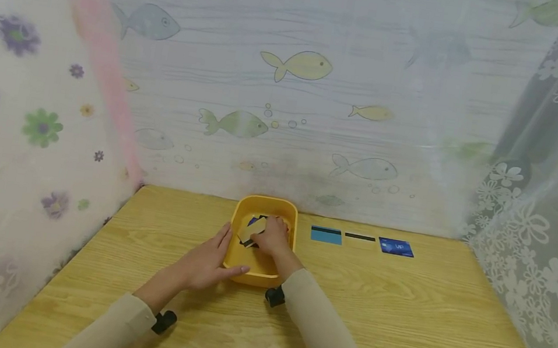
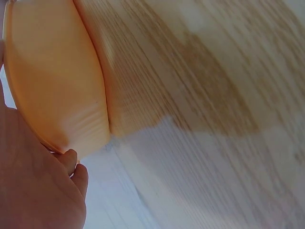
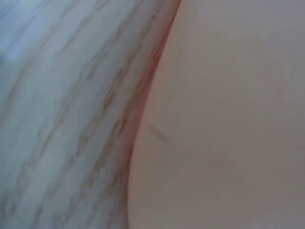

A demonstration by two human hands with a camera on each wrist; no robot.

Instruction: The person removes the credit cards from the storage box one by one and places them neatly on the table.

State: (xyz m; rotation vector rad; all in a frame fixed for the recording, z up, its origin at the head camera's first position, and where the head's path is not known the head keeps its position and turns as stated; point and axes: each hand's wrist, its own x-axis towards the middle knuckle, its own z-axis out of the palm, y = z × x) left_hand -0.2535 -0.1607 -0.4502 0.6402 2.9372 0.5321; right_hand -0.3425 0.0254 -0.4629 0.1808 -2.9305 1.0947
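Tan card (image 1: pixel 252 230), rectangular, inside yellow tray (image 1: pixel 255 280); right hand (image 1: pixel 274 237) reaching in, pinching it; left hand (image 1: pixel 205 263) spread, touching tray's left side.

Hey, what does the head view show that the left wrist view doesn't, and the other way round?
Only the head view shows the right hand holding a beige card inside the yellow tub, the light-blue card, pale card and VIP card in a row to its right, and the fish-print curtain behind.

Only the left wrist view gives a close-up of the tub's outer wall, faint ripples included.

Both show the left hand touching the tub, and the table.
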